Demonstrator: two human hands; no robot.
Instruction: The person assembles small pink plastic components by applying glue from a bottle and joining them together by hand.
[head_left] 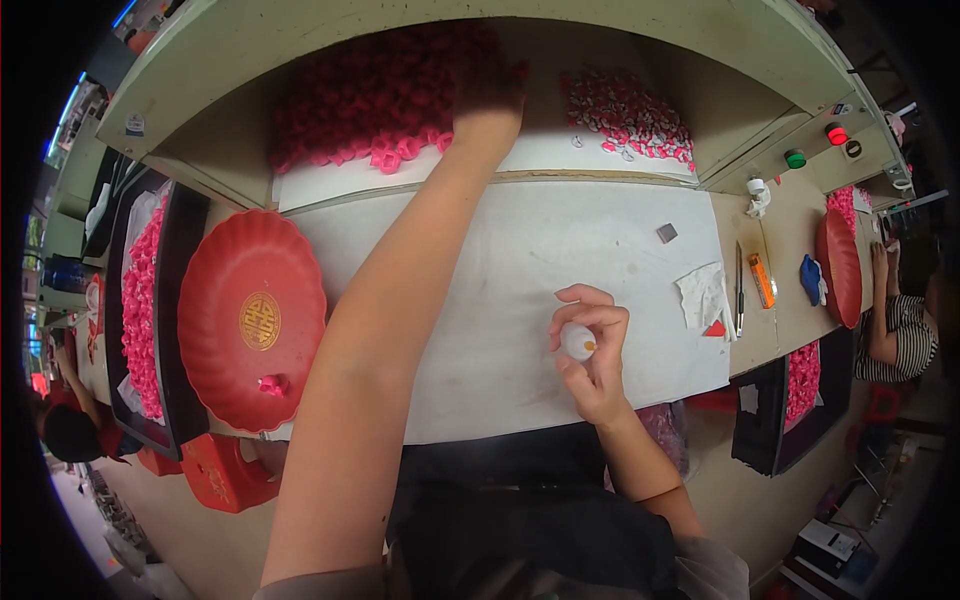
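Note:
My left hand (487,95) reaches far forward into the shaded shelf, resting on a big heap of red flower-shaped pieces (375,100); its fingers are dark and hard to make out. My right hand (590,350) is held over the white sheet (520,250), fingers closed around a small white round bottle with an orange tip (578,342). A red scalloped plate (250,320) lies at the left with one small red piece (271,384) near its front rim.
A smaller heap of pink-and-white pieces (628,112) lies at the right of the shelf. Crumpled tissue (703,295), a pen, an orange tube (761,280) and a blue thing lie to the right. Black trays of red pieces flank the bench. Another person sits at the far right (900,320).

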